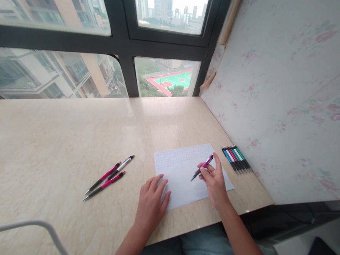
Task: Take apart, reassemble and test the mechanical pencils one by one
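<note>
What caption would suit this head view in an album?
Right hand holding a purple pen over a partly written sheet, left hand at its left edge.

purple-and-black pen [206, 162], white paper [182, 185] with bluish handwriting, cream marbled tabletop [51, 141], two pink-and-black pens [109, 183], pale wallpaper [283, 98] patterned with pink flowers

Includes dark window frame [124, 46], far; floral wallpaper [284, 102], right. Shows pale curved tube [21, 225], near left; sports court [183, 78] outside.
</note>
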Available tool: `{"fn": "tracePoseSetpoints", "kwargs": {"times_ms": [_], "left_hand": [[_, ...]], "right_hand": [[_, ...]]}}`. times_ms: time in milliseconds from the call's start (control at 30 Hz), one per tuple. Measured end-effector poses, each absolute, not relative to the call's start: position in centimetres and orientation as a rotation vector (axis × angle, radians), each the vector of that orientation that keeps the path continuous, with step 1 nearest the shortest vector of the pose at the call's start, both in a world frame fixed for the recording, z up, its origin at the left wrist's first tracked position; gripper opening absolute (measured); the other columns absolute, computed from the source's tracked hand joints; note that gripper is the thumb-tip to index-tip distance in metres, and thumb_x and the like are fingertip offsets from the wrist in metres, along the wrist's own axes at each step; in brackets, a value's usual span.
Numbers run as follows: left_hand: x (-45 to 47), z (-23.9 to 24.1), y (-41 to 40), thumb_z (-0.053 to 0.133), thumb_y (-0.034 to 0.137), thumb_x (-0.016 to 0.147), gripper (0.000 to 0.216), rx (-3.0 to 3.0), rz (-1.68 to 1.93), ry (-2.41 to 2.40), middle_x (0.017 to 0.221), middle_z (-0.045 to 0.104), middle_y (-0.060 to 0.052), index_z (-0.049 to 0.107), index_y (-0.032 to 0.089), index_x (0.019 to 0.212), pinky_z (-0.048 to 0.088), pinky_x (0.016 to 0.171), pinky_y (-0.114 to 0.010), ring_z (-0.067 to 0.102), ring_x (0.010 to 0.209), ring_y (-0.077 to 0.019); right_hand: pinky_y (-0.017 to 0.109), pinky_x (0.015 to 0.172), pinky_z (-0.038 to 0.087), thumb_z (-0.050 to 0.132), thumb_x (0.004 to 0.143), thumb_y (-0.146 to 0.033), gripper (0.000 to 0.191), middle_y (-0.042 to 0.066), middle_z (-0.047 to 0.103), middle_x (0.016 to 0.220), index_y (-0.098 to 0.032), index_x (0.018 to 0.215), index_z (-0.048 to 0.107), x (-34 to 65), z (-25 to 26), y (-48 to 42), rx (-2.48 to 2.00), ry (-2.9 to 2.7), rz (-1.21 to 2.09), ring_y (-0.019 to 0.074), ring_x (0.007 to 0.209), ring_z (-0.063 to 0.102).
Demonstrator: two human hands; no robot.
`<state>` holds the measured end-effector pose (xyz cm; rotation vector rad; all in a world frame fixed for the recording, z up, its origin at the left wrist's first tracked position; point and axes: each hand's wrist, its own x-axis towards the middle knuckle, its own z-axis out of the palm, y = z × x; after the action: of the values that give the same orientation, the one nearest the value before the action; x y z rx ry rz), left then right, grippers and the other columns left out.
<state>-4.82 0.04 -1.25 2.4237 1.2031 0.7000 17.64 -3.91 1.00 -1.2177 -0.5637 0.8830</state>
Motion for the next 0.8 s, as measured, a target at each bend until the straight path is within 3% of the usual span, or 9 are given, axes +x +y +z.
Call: {"fn": "tracePoseSetpoints", "kwargs": {"times_ms": [200,600,800], "left_hand": [[-4.85,-1.42,0.1,0.053,0.03,0.09,0.03,2.484,0.665,1.19,0.134,0.06,-0.011,0.064,0.022,0.117,0.04,0.097,-0.05,0.052,0.118,-0.0331],[-4.86,-1.44,-0.05,0.053,0.029,0.09,0.031,2.567,0.639,1.191,0.135,0.059,-0.01,0.062,0.023,0.119,0.042,0.095,-0.05,0.052,0.118,-0.0313],[-4.88,-1.41,-0.07,0.054,0.031,0.089,0.034,2.616,0.59,1.187,0.138,0.056,-0.009,0.06,0.023,0.122,0.041,0.095,-0.049,0.05,0.121,-0.032]], "right_hand": [[0.028,0.066,0.046,0.072,0.08,-0.031,0.079,0.004,0.069,0.091,-0.024,0.146,0.027,17.79,0.85,-4.04,-1.23,-0.582,0.843,0.0147,0.073,0.061],[0.027,0.063,0.046,0.071,0.081,-0.031,0.086,0.004,0.069,0.095,-0.027,0.149,0.019,18.09,0.68,-3.92,-1.231,-0.576,0.839,0.0152,0.074,0.062],[0.027,0.065,0.046,0.072,0.08,-0.032,0.081,0.004,0.07,0.091,-0.026,0.146,0.025,18.33,0.33,-3.87,-1.241,-0.574,0.794,0.0146,0.072,0.06]]}}
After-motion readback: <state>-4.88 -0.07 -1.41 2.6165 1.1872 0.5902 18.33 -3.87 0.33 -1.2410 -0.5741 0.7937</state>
